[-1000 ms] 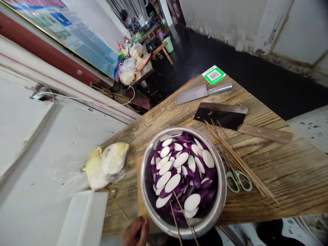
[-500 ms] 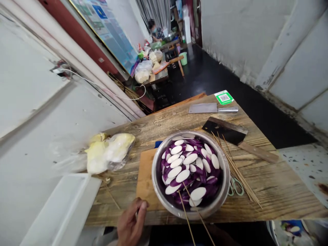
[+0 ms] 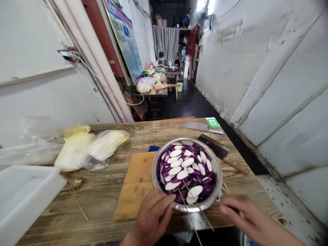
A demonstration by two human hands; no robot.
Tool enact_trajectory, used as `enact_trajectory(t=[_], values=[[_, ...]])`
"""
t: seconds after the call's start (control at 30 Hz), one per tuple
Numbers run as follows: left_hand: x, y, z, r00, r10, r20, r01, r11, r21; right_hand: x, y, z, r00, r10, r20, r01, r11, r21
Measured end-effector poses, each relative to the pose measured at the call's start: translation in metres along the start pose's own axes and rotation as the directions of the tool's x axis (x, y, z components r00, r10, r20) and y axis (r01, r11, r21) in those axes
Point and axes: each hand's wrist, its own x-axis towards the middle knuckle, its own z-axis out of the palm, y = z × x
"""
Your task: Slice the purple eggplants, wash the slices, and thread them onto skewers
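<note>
A round metal bowl [image 3: 218,184] holds many oval eggplant slices [image 3: 182,174] with white faces and purple skin. Two thin wooden skewers [image 3: 196,200] lean over its near rim, their upper ends among the slices. My left hand [image 3: 155,217] is closed at the bowl's near left rim; whether it grips anything is hidden. To the right of the bowl, my right hand [image 3: 247,215] is slightly blurred with its fingers curled. A small pale spot shows between those fingers, too unclear to name. More skewers [image 3: 226,186] lie beside the bowl, partly hidden behind the right hand.
A wooden cutting board [image 3: 132,186] lies partly under the bowl. Two cleavers, one with a metal handle [image 3: 197,126] and one with a wooden handle [image 3: 216,147], rest behind it. Bagged cabbages [image 3: 106,145] and a white foam box [image 3: 30,198] are at left. A person [image 3: 163,62] sits far back.
The view has tilted up. My left hand has moved right to the bowl's rim. My right hand, barely visible in shadow below the table before, is now raised beside the bowl.
</note>
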Motion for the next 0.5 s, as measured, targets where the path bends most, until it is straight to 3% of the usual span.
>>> enact_trajectory(t=[0.1, 0.2, 0.3, 0.5], values=[[-0.012, 0.008, -0.004, 0.996, 0.028, -0.087, -0.028, 1.000, -0.003, 0.049, -0.037, 0.016, 0.990, -0.101, -0.099, 0.049, 0.900, -0.433], [-0.027, 0.012, -0.016, 0.997, -0.021, -0.080, 0.018, 0.999, -0.038, 0.078, -0.059, 0.035, 0.992, -0.069, -0.106, -0.014, 0.774, -0.633], [-0.044, 0.011, -0.028, 0.993, -0.097, -0.074, 0.092, 0.994, -0.059, 0.084, -0.065, 0.038, 0.989, -0.018, -0.148, -0.082, 0.764, -0.640], [-0.068, 0.008, -0.038, 0.977, -0.211, -0.016, 0.209, 0.975, -0.069, 0.061, -0.066, 0.010, 0.950, -0.056, -0.308, -0.101, 0.878, -0.469]])
